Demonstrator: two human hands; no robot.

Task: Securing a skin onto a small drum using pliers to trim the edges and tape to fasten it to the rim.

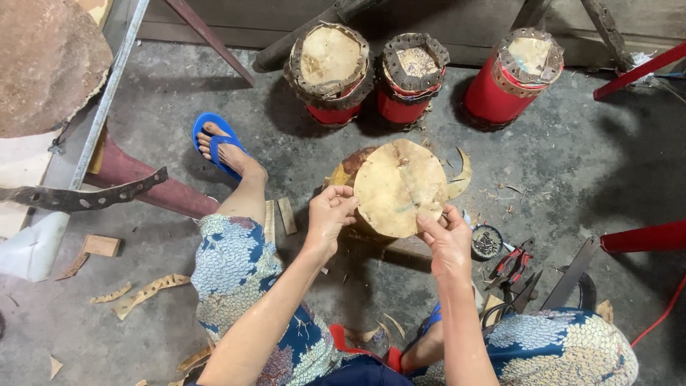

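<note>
So the grey concrete floor point(586, 164) took up most of the frame, littered with hide scraps. Upper left you had a big brown hide sheet point(43, 64) hanging into view, with a metal pole point(107, 100) running down beside it. Along the top edge, centre to right, stood three red drums point(331, 71) in a row, each capped with a laced skin.

Dead centre of the frame was the round pale hide disc point(400, 187) you were holding up, tilted toward you, over a wooden block point(348, 171) that peeked out behind its left edge. Your left hand point(330, 214) was clamped on the disc's lower-left rim, fingers curled over the edge. Your right hand point(446, 239) pinched the bottom rim, thumb on the face of the skin, fingers behind it.

Your foot in a blue flip-flop point(214, 139) sat up and left of the disc, your patterned trousers filling the bottom of the frame. Just right of your right hand lay a small round tin point(487, 241), then red-handled pliers point(511, 263) and a flat metal blade point(572, 271), all on the floor near each other. A curved hide offcut point(463, 175) touched the disc's right edge from behind.
</note>
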